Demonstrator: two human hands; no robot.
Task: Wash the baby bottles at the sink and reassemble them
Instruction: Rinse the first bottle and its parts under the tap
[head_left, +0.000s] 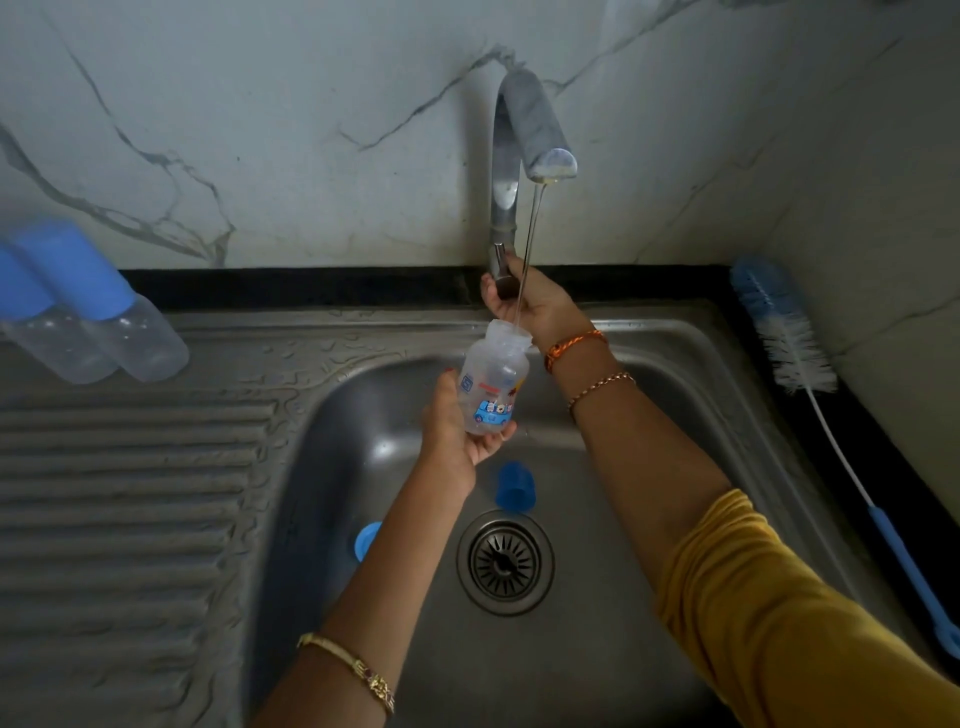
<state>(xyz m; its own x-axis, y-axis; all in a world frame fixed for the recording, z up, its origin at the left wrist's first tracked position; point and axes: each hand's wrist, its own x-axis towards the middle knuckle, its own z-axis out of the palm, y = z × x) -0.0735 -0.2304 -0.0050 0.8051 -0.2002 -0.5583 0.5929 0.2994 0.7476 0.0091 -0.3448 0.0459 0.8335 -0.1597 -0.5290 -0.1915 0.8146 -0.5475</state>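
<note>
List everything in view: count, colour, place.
open bottle: 1, clear with blue print, under the stream
capped bottles: 2, clear, blue caps, lying on the drainboard's back left
blue cap: 1, in the basin by the drain
blue ring: 1, in the basin, partly hidden by the left arm
brush: 1, blue and white, on the right counter
tap: 1, steel, running
sink: 1, steel
left hand: holds the open bottle
right hand: grips the tap handle

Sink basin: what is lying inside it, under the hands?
A blue cap near the drain, and another blue piece half hidden behind the left forearm; its shape is unclear.
</note>
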